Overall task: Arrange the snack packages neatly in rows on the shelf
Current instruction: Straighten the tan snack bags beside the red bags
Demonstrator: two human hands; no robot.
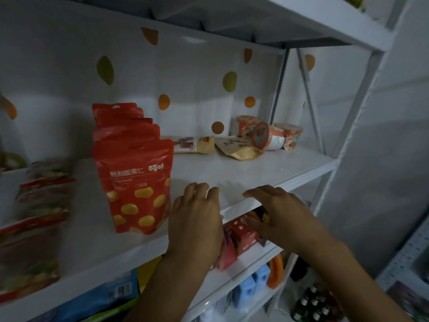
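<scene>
Your left hand (pixel 195 219) and right hand (pixel 278 214) hover empty, fingers relaxed, at the shelf (pixel 232 168) edge; a careless left sweep could topple the upright red pouches (pixel 134 182) beside it.

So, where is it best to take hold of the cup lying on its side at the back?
Hold the tipped cup round its curved wall, probably from above: its lid faces forward, a yellow pouch lies in front, and an upright cup stands close beside it.
</scene>
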